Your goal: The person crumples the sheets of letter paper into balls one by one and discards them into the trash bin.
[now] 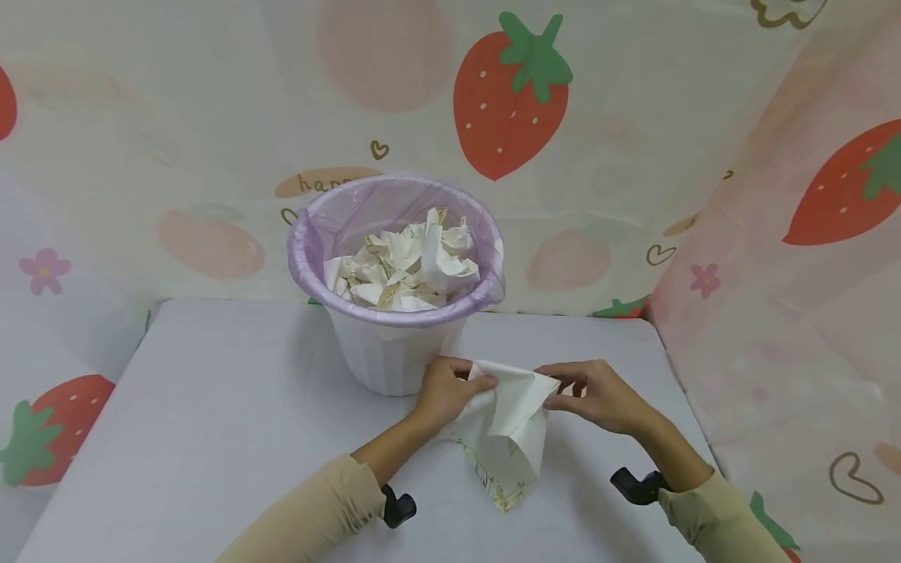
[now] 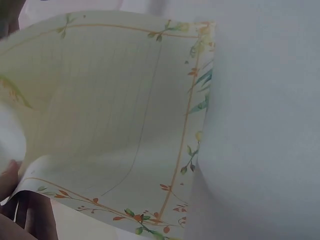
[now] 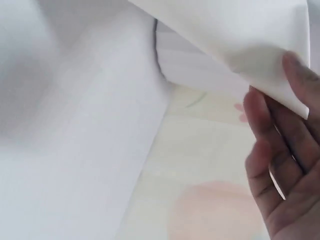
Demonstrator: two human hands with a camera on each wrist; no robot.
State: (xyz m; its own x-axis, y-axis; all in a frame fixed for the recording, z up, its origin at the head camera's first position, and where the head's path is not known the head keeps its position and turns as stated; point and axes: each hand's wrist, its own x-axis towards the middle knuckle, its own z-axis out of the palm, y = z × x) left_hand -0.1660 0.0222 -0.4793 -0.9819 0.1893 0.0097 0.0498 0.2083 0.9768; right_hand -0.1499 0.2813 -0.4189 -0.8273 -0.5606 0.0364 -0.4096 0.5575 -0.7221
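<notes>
A sheet of white paper [image 1: 517,403] hangs bent between the two hands over the table. My left hand [image 1: 445,392] pinches its upper left edge, thumb in front. At the upper right corner, my right hand [image 1: 601,397] pinches the sheet between thumb and fingers. The right wrist view shows that hand [image 3: 295,170] close up, with the folded paper corner [image 3: 270,75] between thumb and fingers. The paper's face [image 2: 100,100], with faint ruled lines and a printed border of leaves and flowers, fills much of the left wrist view.
Just behind the left hand stands a white bin [image 1: 390,360] with a purple liner [image 1: 310,270] folded over its rim. Several crumpled papers [image 1: 401,258] lie in it. A white-covered table [image 1: 211,438] lies below, and a strawberry-printed curtain [image 1: 633,117] hangs behind.
</notes>
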